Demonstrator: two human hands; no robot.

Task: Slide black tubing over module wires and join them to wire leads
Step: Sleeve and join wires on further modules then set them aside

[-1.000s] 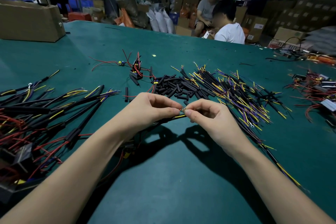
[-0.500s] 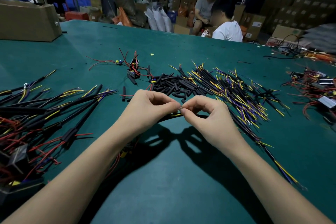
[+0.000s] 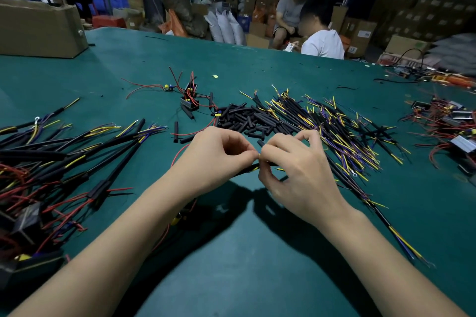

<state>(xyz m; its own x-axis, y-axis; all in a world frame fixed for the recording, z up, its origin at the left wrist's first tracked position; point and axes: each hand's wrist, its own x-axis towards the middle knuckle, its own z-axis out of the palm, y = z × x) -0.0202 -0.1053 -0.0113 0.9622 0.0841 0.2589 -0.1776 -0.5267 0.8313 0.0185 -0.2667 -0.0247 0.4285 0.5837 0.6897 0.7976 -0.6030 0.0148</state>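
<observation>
Over the green counter, the left hand and the right hand meet fingertip to fingertip, each with its thumb and forefinger curled in a pinch. Between the two pinches sits a small yellow wire end, and just below it a black-sleeved lead runs under both hands. Just beyond the knuckles lies the heap of cut black tubing, with a spread of yellow and purple wire leads to its right. Finished black-sleeved harnesses fan out at the left, well apart from the hands, and small modules with red wires lie farther back.
</observation>
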